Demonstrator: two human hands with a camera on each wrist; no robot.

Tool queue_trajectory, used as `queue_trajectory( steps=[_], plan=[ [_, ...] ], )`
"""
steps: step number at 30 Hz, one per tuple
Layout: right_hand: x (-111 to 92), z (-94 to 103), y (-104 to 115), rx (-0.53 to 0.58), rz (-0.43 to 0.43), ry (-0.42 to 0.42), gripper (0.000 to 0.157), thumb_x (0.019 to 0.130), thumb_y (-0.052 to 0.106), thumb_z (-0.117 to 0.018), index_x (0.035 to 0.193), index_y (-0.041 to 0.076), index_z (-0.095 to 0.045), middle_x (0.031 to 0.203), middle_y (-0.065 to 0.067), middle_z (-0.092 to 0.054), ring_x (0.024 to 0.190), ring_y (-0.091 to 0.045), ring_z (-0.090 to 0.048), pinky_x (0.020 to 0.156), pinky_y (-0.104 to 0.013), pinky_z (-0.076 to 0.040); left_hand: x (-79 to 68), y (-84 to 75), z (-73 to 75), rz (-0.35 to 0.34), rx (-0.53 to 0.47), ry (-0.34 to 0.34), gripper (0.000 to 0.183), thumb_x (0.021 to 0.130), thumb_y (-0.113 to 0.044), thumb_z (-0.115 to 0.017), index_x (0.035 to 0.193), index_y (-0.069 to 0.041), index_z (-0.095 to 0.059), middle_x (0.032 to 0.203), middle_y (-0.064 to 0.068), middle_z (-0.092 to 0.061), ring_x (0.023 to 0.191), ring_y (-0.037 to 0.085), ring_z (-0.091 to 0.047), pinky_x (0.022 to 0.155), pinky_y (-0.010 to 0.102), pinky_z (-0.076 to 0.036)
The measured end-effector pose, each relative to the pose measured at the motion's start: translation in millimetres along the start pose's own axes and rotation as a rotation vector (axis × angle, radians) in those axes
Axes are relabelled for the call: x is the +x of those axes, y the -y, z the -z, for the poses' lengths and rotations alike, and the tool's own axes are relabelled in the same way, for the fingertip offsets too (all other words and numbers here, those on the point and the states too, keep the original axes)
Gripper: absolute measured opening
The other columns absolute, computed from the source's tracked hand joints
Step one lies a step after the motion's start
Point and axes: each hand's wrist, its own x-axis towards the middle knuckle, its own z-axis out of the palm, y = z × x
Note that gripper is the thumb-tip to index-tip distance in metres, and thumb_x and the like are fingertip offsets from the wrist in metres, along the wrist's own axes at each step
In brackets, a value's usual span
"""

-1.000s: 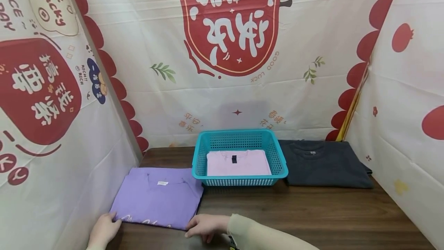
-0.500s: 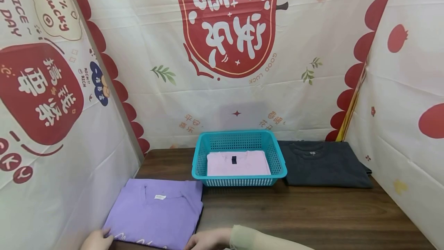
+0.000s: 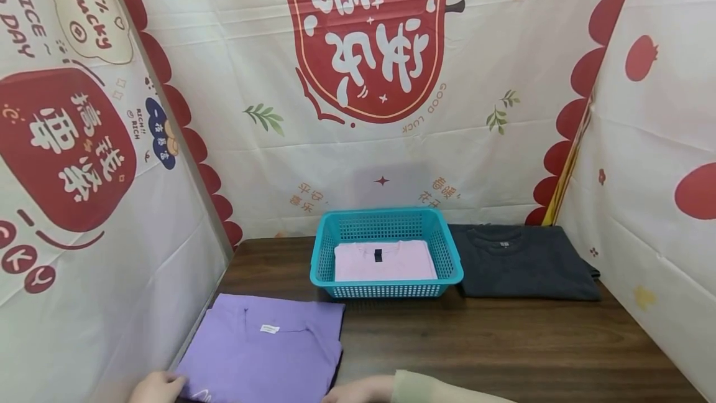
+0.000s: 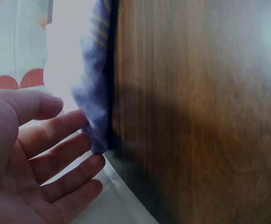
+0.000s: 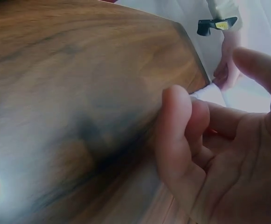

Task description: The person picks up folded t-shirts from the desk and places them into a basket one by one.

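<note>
A folded purple T-shirt (image 3: 263,353) with a white neck label lies flat at the table's near left. Its front part runs out of the head view. My left hand (image 3: 158,387) is at its near left corner. In the left wrist view the left hand (image 4: 46,154) touches the shirt's edge (image 4: 93,93) with nearly straight fingers, the thumb apart. My right hand (image 3: 358,389) lies by the shirt's near right side, partly cut off. In the right wrist view the right hand (image 5: 219,149) has loosely bent fingers and a raised thumb, with no cloth visibly pinched.
A teal basket (image 3: 386,291) at the back middle holds a folded pink T-shirt (image 3: 386,266). Right of it lies a folded dark grey T-shirt (image 3: 520,266). Printed cloth walls (image 3: 257,173) enclose the wooden table (image 3: 475,334) at the back and both sides.
Both hands and the purple T-shirt have come nearer the front of the table. In the last half second the shirt has shifted slightly to the right. Basket and other shirts stay put.
</note>
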Motion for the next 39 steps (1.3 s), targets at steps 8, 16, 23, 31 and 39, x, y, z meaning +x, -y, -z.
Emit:
queue_trajectory(
  steps=[8, 16, 23, 31, 39],
  plan=[
    [-31, -1.9, -35, 0.244, -0.052, 0.047, 0.034, 0.091, 0.025, -0.042, 0.093, -0.005, -0.058, 0.074, 0.01, -0.051, 0.066, 0.002, -0.042, 0.064, -0.016, -0.042, -2.8, -24.6, -12.6, -0.01, -0.021, 0.004, 0.019, 0.075, -0.03, -0.061, 0.069, -0.015, -0.071, 0.072, 0.005, -0.063, 0.062, 0.02, -0.055, 0.057, 0.037, -0.042],
    [-91, 4.9, -50, 0.595, -0.191, 0.083, 0.031, 0.091, 0.036, -0.043, 0.087, 0.015, -0.066, 0.066, 0.01, -0.054, 0.058, -0.001, -0.044, 0.058, -0.021, -0.044, 0.9, -53.4, -33.2, -0.222, -0.121, 0.081, 0.031, 0.079, -0.033, -0.06, 0.052, -0.019, -0.063, 0.048, -0.009, -0.049, 0.045, 0.006, -0.041, 0.046, 0.024, -0.035],
    [-153, 12.3, -58, 0.623, -0.366, -0.046, 0.033, 0.089, 0.038, -0.046, 0.081, 0.016, -0.068, 0.045, 0.006, -0.04, 0.036, -0.001, -0.031, 0.034, -0.017, -0.031, -1.2, -93.4, -52.7, -0.351, -0.357, 0.309, 0.035, 0.083, -0.029, -0.059, 0.054, -0.009, -0.066, 0.048, -0.003, -0.056, 0.038, 0.006, -0.047, 0.038, 0.025, -0.042],
    [-211, 14.7, -80, 0.694, -0.445, -0.1, 0.041, 0.089, 0.039, -0.044, 0.096, 0.008, -0.069, 0.046, 0.005, -0.046, 0.038, 0.0, -0.039, 0.036, -0.017, -0.04, -3.2, -144.1, -76.8, -0.429, -0.407, 0.433, 0.033, 0.077, -0.026, -0.064, 0.05, -0.006, -0.064, 0.044, -0.002, -0.055, 0.033, 0.005, -0.046, 0.034, 0.027, -0.043],
    [-254, 9.4, -91, 0.719, -0.442, -0.169, 0.043, 0.092, 0.035, -0.04, 0.097, 0.003, -0.068, 0.047, 0.004, -0.048, 0.038, -0.001, -0.039, 0.036, -0.018, -0.04, -3.0, -180.7, -95.4, -0.466, -0.425, 0.5, 0.035, 0.077, -0.029, -0.064, 0.051, -0.006, -0.065, 0.044, -0.002, -0.056, 0.034, 0.007, -0.049, 0.035, 0.026, -0.044]
  ],
)
